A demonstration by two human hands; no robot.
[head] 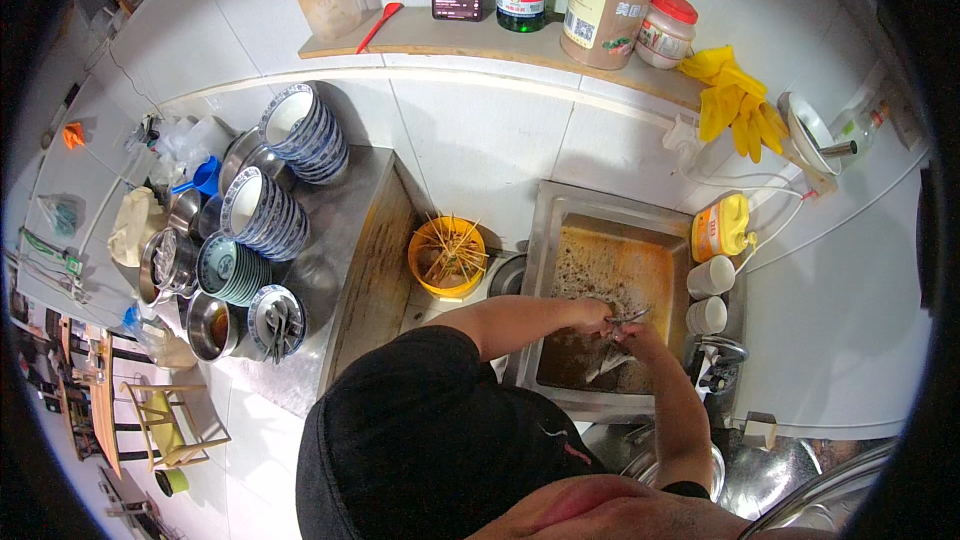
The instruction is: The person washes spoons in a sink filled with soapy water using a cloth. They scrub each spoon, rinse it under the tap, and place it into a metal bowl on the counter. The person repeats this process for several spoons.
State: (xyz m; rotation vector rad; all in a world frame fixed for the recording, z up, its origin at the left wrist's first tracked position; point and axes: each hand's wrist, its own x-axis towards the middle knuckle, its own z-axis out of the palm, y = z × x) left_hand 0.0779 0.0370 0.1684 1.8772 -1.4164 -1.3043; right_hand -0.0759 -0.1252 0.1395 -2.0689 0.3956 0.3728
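Note:
Both my hands are close together over the murky, foamy water in the stainless steel sink [549, 240]. My left hand [592, 315] grips a slim metal utensil [634, 316], perhaps a spoon; its exact kind is unclear. Right beside it, my right hand [637, 336] has its fingers closed around something at the utensil's near end. A pale cloth-like thing [609, 364] hangs below the hands into the water. Small detail between the fingers is hidden.
Stacked blue-and-white bowls [262, 214], green bowls [225, 270] and a bowl of spoons [277, 322] stand on the left counter. A yellow bucket [448, 289] holds sticks. White cups [711, 276] and a yellow jug [720, 229] line the sink's right edge. Yellow gloves [731, 105] hang from the shelf [450, 41].

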